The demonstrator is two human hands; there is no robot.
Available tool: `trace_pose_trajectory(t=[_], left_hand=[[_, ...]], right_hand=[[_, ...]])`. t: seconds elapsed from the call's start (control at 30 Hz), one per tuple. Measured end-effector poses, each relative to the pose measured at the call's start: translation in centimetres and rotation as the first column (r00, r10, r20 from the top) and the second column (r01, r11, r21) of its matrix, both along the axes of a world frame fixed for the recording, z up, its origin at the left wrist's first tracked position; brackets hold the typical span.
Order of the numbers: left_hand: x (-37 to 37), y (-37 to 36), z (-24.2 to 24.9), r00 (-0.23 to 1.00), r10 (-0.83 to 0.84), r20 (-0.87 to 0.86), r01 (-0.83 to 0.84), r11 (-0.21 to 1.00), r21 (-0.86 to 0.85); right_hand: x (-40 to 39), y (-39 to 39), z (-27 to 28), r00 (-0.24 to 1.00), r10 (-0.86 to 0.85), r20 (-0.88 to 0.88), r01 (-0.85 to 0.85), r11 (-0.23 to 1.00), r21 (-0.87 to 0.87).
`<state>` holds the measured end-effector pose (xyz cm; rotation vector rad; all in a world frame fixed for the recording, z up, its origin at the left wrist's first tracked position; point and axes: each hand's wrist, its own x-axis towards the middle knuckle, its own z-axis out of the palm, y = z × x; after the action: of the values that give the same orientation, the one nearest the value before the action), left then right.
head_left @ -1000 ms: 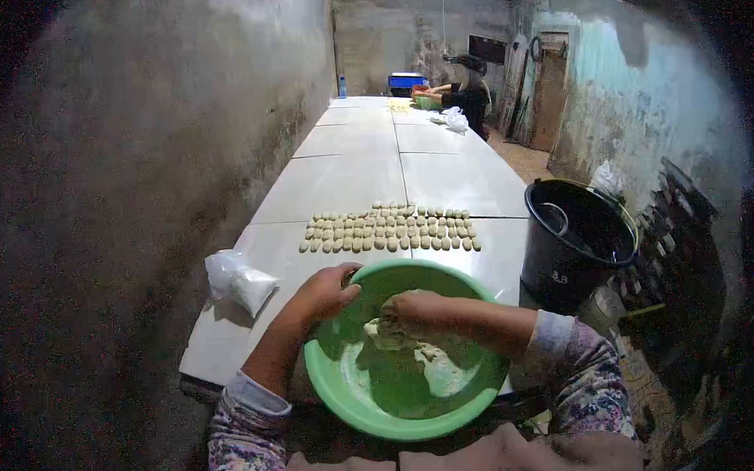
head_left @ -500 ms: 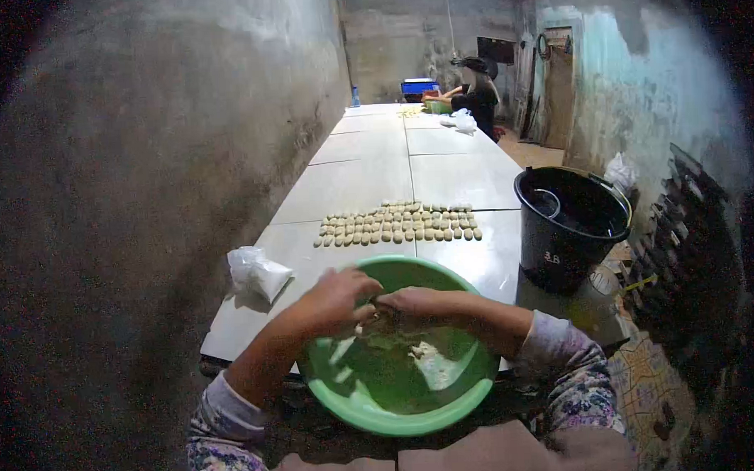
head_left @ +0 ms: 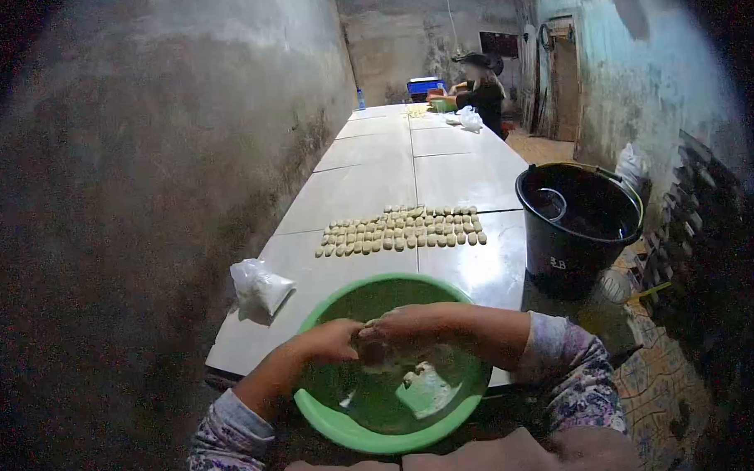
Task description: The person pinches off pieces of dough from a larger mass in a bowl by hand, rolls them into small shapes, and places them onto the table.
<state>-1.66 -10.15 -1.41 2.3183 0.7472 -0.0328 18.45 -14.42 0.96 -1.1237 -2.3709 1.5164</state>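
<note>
Pinching a small dough lump between my left hand and right hand over the green basin; it seems soft, sticky, light, best held gently by fingertips.

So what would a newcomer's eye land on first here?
Probably the bright green basin at the near table edge, with both hands meeting over it: left hand and right hand pinching a bit of dough. Beyond lie neat rows of dough pieces on the white table, a black bucket to the right.
</note>
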Motion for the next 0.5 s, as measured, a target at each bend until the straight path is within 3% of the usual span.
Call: trace_pose_trajectory(t=[0.03, 0.07, 0.1, 0.17, 0.2, 0.27, 0.3, 0.37, 0.4, 0.47, 0.5], left_hand=[[0.0, -0.1, -0.1, 0.999, 0.010, -0.052, -0.012, 0.999, -0.033], [-0.1, -0.3, 0.0, 1.000, 0.010, -0.020, -0.012, 0.994, -0.113], [0.0, -0.6, 0.5, 1.000, 0.012, -0.022, -0.014, 0.993, -0.116], [0.5, -1.0, 1.3, 0.994, 0.000, -0.109, -0.013, 0.992, -0.125], [0.4, -0.8, 0.7, 0.994, -0.004, -0.112, -0.011, 0.992, -0.128], [-0.2, 0.3, -1.4, 0.993, -0.017, 0.121, 0.039, 0.982, -0.182], [-0.3, 0.7, -2.1, 0.992, -0.019, 0.123, 0.041, 0.982, -0.183], [-0.8, 1.5, -3.4, 0.990, -0.065, 0.127, 0.088, 0.977, -0.192], [-0.6, 1.2, -2.8, 0.990, -0.063, 0.130, 0.088, 0.977, -0.193], [0.1, 0.2, -0.7, 0.989, 0.065, -0.130, -0.104, 0.940, -0.326], [0.1, 0.1, -0.4, 0.990, 0.068, -0.126, -0.106, 0.939, -0.326]], right_hand=[[-0.1, 0.1, -0.3, 0.986, 0.096, -0.138, -0.096, 0.995, 0.006], [-0.1, -0.1, -0.5, 0.997, 0.002, 0.082, 0.001, 0.999, -0.038], [-0.2, -0.3, 0.5, 0.997, 0.004, 0.080, -0.001, 0.999, -0.040], [-0.3, -0.4, 1.3, 0.961, 0.074, 0.266, -0.124, 0.977, 0.175], [-0.2, 0.2, 0.2, 0.962, 0.072, 0.263, -0.120, 0.978, 0.172], [-0.1, 1.7, -2.3, 0.972, 0.142, 0.189, -0.192, 0.940, 0.282], [0.1, 1.5, -1.9, 0.972, 0.140, 0.191, -0.190, 0.941, 0.280], [0.2, 1.1, -1.1, 0.957, 0.200, 0.211, -0.281, 0.826, 0.488], [0.0, 1.2, -1.1, 0.956, 0.202, 0.214, -0.283, 0.826, 0.487], [-0.6, 1.3, -1.2, 0.957, 0.094, 0.273, -0.151, 0.969, 0.197], [-0.7, 0.9, -0.8, 0.956, 0.097, 0.277, -0.155, 0.968, 0.196]])
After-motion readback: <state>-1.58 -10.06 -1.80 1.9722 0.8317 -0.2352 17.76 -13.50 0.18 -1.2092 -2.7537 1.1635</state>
